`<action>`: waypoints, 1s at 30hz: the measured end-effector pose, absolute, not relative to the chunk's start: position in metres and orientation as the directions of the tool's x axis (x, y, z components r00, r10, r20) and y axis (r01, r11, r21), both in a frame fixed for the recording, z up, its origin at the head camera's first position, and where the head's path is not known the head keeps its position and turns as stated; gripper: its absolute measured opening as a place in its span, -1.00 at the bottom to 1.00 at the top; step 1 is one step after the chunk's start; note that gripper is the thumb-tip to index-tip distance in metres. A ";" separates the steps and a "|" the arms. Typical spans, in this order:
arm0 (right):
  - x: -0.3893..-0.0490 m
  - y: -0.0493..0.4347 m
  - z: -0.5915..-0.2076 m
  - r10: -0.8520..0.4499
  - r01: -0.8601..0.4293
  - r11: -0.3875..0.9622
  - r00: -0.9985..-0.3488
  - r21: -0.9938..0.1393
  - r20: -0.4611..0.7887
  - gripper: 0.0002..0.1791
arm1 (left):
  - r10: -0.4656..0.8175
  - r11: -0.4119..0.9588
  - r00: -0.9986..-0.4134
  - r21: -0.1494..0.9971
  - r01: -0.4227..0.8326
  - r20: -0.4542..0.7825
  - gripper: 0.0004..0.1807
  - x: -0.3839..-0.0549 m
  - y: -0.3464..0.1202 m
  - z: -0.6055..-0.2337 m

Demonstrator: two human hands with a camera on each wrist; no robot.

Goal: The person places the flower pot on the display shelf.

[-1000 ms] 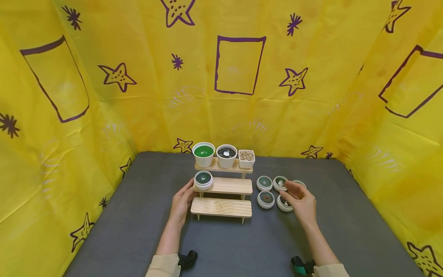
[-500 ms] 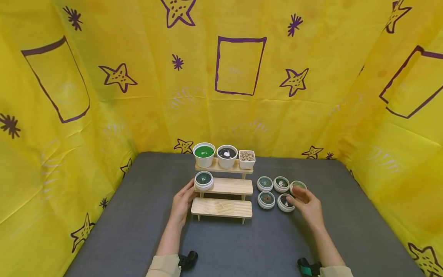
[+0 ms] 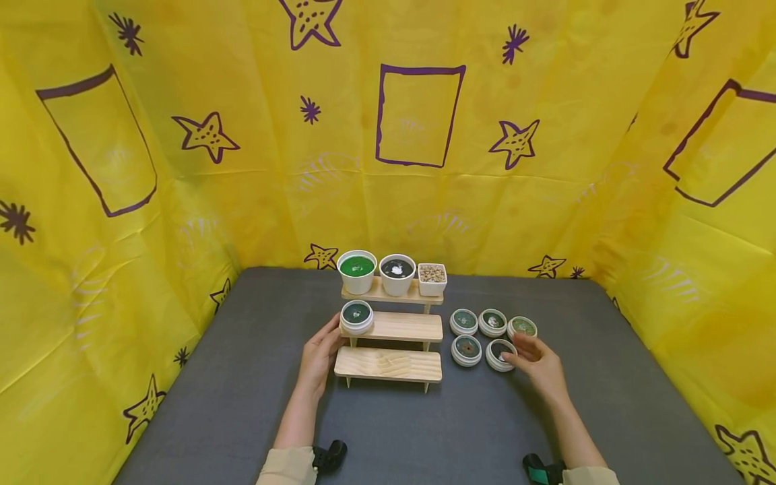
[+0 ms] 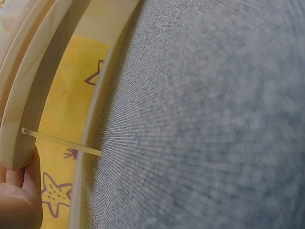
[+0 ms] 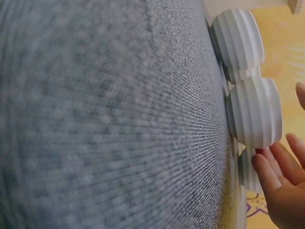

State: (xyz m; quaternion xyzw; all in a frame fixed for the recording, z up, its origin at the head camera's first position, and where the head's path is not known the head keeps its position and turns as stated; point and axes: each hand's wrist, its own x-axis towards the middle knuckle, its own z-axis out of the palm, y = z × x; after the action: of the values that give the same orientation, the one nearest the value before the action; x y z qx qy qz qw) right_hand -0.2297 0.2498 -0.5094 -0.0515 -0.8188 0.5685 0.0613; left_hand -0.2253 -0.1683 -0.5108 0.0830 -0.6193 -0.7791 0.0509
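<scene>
My left hand (image 3: pixel 321 353) rests at the left end of a three-step wooden stand (image 3: pixel 400 328). In the left wrist view its fingers (image 4: pixel 31 179) touch the end of a wooden shelf (image 4: pixel 24 138). On the middle shelf, beside this hand, sits a small white pot (image 3: pixel 356 316) with dark green contents. My right hand (image 3: pixel 542 370) reaches round the front right pot (image 3: pixel 498 356), a white one with dark contents and a pale spot. The right wrist view shows the fingertips (image 5: pixel 259 164) right at that pot's ridged side (image 5: pixel 255 112), with the thumb apart from it.
Several similar pots (image 3: pixel 464 321) stand grouped on the grey table (image 3: pixel 388 431), right of the stand. The top shelf bears a white cup of green (image 3: pixel 357 265), a white cup of dark contents (image 3: pixel 397 267) and a square bowl of beige bits (image 3: pixel 432 274). Yellow cloth (image 3: pixel 424 209) encloses the table.
My right hand has moved right and toward me, from above the group of pots down to the front right pot. My left hand and the stand have stayed put.
</scene>
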 end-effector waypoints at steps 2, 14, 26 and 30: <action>-0.230 0.251 -0.511 0.139 0.019 0.355 -0.990 -0.935 0.033 -0.32 | -0.181 -0.225 -0.981 0.974 -0.024 -0.065 -0.48 -0.225 -0.168 -0.511; -0.235 0.256 -0.523 0.056 0.056 0.432 -0.998 -0.900 -0.036 -0.22 | -0.168 -0.225 -0.984 0.974 -0.019 -0.058 -0.48 -0.223 -0.168 -0.510; -0.235 0.256 -0.524 0.035 0.053 0.422 -0.998 -0.905 -0.043 -0.20 | -0.175 -0.230 -0.983 0.973 -0.015 -0.056 -0.47 -0.224 -0.168 -0.510; -0.234 0.256 -0.524 0.035 0.051 0.437 -0.999 -0.898 -0.040 -0.22 | -0.175 -0.234 -0.983 0.972 -0.015 -0.057 -0.47 -0.224 -0.168 -0.511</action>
State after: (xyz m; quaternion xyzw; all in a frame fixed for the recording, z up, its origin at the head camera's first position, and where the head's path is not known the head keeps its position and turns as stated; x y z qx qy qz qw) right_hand -0.2344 0.2564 -0.5242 -0.0256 -0.8476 0.5299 -0.0076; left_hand -0.2241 -0.1677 -0.5108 0.0769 -0.6167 -0.7818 0.0509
